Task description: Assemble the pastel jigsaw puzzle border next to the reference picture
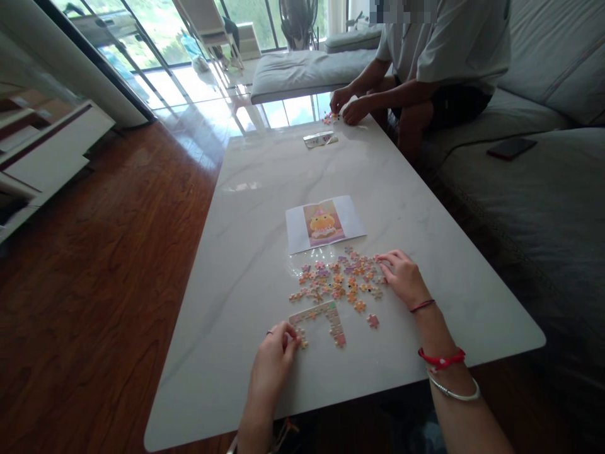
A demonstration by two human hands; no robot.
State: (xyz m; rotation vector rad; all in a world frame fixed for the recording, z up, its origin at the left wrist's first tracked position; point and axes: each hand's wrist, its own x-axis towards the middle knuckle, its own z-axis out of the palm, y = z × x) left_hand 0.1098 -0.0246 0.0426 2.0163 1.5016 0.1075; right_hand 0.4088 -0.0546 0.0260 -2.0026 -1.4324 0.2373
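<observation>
A partly joined jigsaw puzzle point(312, 311) lies near the table's front edge, its top row and two sides forming an open-bottomed frame. At its left side is my left hand point(276, 350), fingers curled together on an edge puzzle piece; the fingertips partly hide it. Beyond the frame spreads a heap of loose puzzle pieces point(338, 277) in orange, pink, purple and cream. My right hand point(401, 274) reaches to the heap's right edge, thumb and forefinger apart, fingertips touching pieces there. One pink puzzle piece point(373, 321) lies apart, right of the frame.
A creased picture sheet point(295, 230) with an orange cartoon figure lies behind the heap. Farther off is a shiny packet point(320, 139). At the far end, a seated person point(444, 57) handles small colourful pieces. A grey sofa point(529, 195) with a phone point(512, 149) runs along the right.
</observation>
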